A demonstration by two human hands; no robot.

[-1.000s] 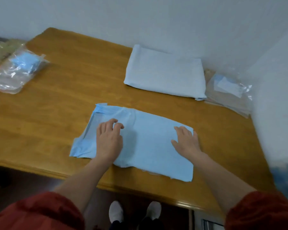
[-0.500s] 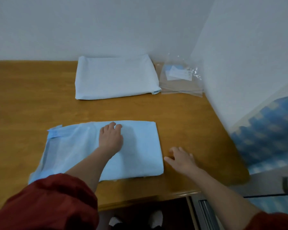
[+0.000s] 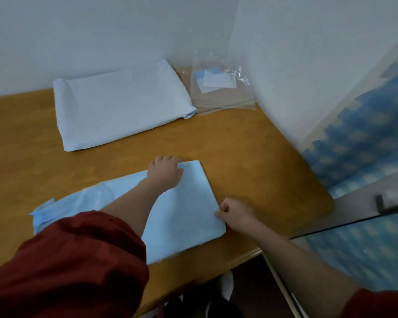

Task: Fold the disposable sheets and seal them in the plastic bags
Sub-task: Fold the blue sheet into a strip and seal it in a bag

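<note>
A light blue disposable sheet (image 3: 186,216), partly folded, lies near the front edge of the wooden table (image 3: 251,157). My left hand (image 3: 164,172) rests at its far right corner, fingers curled over the far edge. My right hand (image 3: 236,213) pinches the sheet's near right edge. A second, paler folded sheet (image 3: 120,106) lies at the back by the wall. To the right of that sheet, in the corner, sits a stack of clear plastic bags (image 3: 221,88) with a label inside.
White walls close in the table at the back and right. A blue patterned surface (image 3: 363,143) lies beyond the table's right end. My feet (image 3: 225,288) show under the front edge.
The view swung right. My left hand slid from the middle of the sheet to its far right corner. My right hand came off the table and took the sheet's near right edge.
</note>
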